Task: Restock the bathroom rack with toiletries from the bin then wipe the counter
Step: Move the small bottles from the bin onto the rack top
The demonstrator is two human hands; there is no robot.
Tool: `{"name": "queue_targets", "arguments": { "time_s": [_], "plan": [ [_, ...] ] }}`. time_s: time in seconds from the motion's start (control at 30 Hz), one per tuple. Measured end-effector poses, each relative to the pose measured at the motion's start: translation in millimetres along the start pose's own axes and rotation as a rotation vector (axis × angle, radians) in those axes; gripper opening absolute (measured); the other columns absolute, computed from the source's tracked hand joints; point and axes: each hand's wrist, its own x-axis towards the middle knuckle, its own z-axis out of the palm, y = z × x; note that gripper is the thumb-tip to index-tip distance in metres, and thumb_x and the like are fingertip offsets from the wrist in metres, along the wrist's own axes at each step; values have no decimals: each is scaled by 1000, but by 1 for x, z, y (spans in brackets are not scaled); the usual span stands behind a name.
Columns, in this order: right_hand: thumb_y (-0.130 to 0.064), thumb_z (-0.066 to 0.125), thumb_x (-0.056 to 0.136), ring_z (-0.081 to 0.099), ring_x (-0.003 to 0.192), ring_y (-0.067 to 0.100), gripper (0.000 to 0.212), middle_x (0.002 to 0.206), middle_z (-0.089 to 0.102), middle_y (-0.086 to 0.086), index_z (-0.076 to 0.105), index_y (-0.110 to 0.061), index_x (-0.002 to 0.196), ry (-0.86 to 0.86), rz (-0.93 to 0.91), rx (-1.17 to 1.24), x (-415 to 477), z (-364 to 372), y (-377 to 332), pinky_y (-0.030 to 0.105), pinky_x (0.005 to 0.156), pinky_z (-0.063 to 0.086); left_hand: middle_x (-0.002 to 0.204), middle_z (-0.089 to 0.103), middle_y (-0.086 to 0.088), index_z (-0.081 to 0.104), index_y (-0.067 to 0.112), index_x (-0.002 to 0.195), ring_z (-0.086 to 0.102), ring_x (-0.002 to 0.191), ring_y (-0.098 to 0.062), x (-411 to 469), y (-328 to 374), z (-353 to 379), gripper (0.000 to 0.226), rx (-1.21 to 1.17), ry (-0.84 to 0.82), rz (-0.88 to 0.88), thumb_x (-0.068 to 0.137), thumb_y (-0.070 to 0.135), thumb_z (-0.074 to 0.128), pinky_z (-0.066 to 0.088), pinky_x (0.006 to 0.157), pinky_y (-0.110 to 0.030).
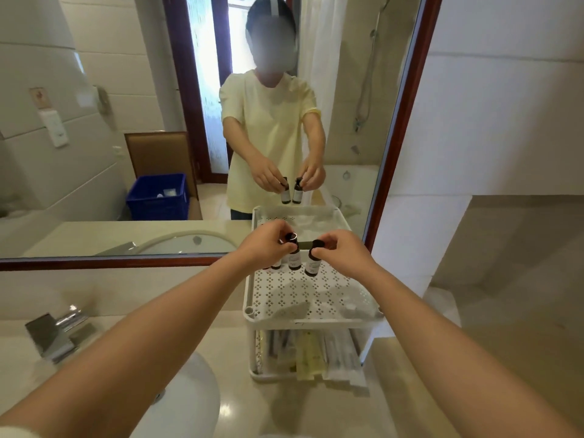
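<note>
As left grip [268,243] and right grip [343,254] each pinch one by cap: two brown bottles [294,260], white labels, over rack [284,298].

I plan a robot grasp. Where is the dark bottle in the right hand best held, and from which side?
At the cap, from above, as the right hand pinches it. The bottle is upright, and the neighbouring bottle hangs close beside it, leaving little room for side fingers.
</note>
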Motion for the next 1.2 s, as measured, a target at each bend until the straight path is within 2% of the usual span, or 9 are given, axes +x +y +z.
{"name": "queue_targets", "arguments": {
  "time_s": [0.2, 0.3, 0.47, 0.6, 0.73, 0.87, 0.93, 1.07, 1.2],
  "plan": [
    [-26, 69, 81, 64, 77, 18, 12, 88, 69, -3, 69, -21, 93, -52, -2, -34, 48, 15, 26, 36, 66, 51, 96, 64, 7, 64, 22, 99, 62, 91, -19, 37, -10, 18, 19, 171, -12, 15, 82, 27, 71, 54, 79, -40],
    [-25, 70, 79, 62, 81, 16, 11, 88, 66, -5, 69, -24, 90, -61, -4, -39, 66, 25, 39, 31, 65, 48, 99, 58, 4, 67, 25, 103, 58, 93, -20, 52, -15, 25, 23, 323, 0, 48, 81, 33, 71, 52, 79, -38],
    [-23, 72, 79, 60, 79, 15, 13, 81, 63, -7, 69, -24, 92, -74, -15, -51, 88, 42, 56, 29, 68, 46, 104, 58, 0, 69, 28, 109, 52, 101, -21, 70, -33, 39, 32, 467, 23, 86, 80, 41, 71, 46, 80, -35],
    [-22, 72, 80, 55, 69, 10, 15, 71, 56, -12, 70, -23, 96, -69, -6, -47, 99, 51, 61, 28, 65, 43, 105, 58, -2, 68, 26, 113, 53, 100, -23, 75, -43, 46, 34, 463, 27, 101, 81, 37, 70, 44, 79, -33],
    [-22, 71, 82, 54, 66, 11, 18, 69, 56, -9, 71, -22, 100, -73, -24, -66, 107, 58, 64, 30, 63, 43, 106, 58, -2, 69, 26, 114, 54, 100, -23, 77, -52, 50, 35, 440, 30, 90, 80, 37, 70, 46, 80, -34],
    [-21, 71, 83, 49, 61, 4, 19, 65, 53, -13, 71, -22, 101, -83, -34, -71, 112, 63, 64, 26, 59, 39, 109, 57, 0, 68, 27, 115, 55, 100, -21, 80, -58, 53, 35, 419, 41, 69, 82, 37, 70, 46, 77, -33],
    [-22, 70, 83, 48, 61, 2, 18, 64, 51, -15, 70, -24, 101, -81, -23, -81, 115, 64, 64, 27, 61, 39, 109, 57, 1, 68, 27, 114, 55, 101, -21, 81, -60, 55, 33, 393, 40, 51, 82, 35, 69, 46, 76, -33],
    [-24, 69, 83, 51, 70, 10, 19, 65, 49, -14, 69, -26, 101, -69, -17, -111, 119, 67, 65, 28, 64, 40, 107, 59, 1, 69, 28, 111, 55, 100, -21, 82, -63, 58, 28, 385, 39, 44, 84, 34, 67, 49, 75, -35],
    [-23, 69, 82, 50, 70, 10, 20, 64, 48, -14, 69, -25, 103, -64, -21, -107, 121, 69, 65, 28, 64, 39, 109, 60, 1, 68, 28, 111, 55, 102, -20, 83, -66, 61, 28, 353, 42, 27, 85, 35, 67, 50, 78, -36]
  ]
}}
